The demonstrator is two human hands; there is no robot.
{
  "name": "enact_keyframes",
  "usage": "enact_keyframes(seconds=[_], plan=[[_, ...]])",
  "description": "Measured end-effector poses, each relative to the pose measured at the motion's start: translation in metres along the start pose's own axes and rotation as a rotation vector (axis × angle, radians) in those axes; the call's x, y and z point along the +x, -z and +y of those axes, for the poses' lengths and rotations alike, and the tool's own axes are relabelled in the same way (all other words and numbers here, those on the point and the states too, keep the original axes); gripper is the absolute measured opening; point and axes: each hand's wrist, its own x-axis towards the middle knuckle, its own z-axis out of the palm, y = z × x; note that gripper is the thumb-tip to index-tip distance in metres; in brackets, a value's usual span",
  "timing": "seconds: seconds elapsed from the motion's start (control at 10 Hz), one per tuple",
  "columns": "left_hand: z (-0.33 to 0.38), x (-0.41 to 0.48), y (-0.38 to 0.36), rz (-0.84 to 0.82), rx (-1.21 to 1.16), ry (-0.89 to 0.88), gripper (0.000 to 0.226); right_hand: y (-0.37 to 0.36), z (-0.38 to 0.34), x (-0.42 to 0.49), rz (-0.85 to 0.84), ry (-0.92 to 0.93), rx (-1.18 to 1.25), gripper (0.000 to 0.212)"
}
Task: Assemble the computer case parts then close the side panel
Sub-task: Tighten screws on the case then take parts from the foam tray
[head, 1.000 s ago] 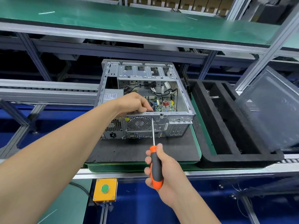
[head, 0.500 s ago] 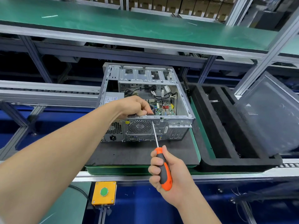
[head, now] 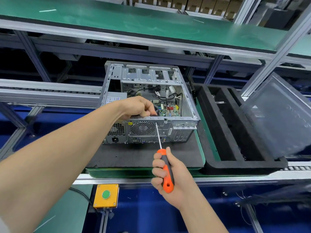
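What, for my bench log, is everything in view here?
computer case: one, silver, open, on the mat
mat: one, black, under the case
screwdriver: one, orange and grey, tip at the case's rear by the fan grille
side panel: one, dark grey, leaning at far right
foam tray: one, black, right of the case
button box: one, yellow, green button, front edge
left hand: grips the case's rear top edge
right hand: grips the screwdriver
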Motion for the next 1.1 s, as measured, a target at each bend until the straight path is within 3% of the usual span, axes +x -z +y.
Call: enact_keyframes(seconds=[0.1,0.2,0.3,0.4,0.5,0.6,0.7,0.8,0.9,1.0,1.1], plan=[[0.001,-0.001,-0.001,0.003,-0.007,-0.001,0.039,-0.005,0.001,-0.002,0.017,-0.014,-0.093,0.049],[0.003,-0.003,-0.002,-0.004,-0.027,0.004,0.041,-0.012,0.005,0.001,0.233,0.177,-0.32,0.046],[0.004,-0.004,-0.002,-0.023,-0.014,0.023,0.043,-0.011,0.015,0.006,0.477,0.479,-0.732,0.04],[0.002,-0.003,0.0,-0.051,0.008,0.014,0.042,-0.008,0.015,0.005,0.437,0.451,-0.779,0.039],[-0.002,0.001,0.001,-0.038,0.027,-0.002,0.039,-0.005,0.004,0.001,-0.021,0.022,-0.037,0.036],[-0.006,0.006,0.001,-0.02,0.017,0.003,0.036,-0.003,0.007,-0.001,-0.012,-0.013,-0.09,0.046],[-0.007,0.008,0.002,-0.021,0.007,0.004,0.037,-0.01,0.013,-0.001,0.293,0.17,-0.457,0.056],[-0.008,0.009,0.003,-0.036,0.005,-0.004,0.036,-0.005,0.021,0.001,0.613,0.617,-0.881,0.046],[-0.01,0.012,0.004,-0.04,0.016,-0.007,0.037,0.007,0.017,0.0,0.716,0.791,-1.213,0.034],[-0.01,0.013,0.005,-0.048,0.037,-0.013,0.036,0.005,-0.003,-0.002,0.251,0.25,-0.342,0.033],[-0.011,0.014,0.006,-0.052,0.038,-0.014,0.034,0.002,-0.008,-0.009,0.024,-0.031,0.054,0.039]])
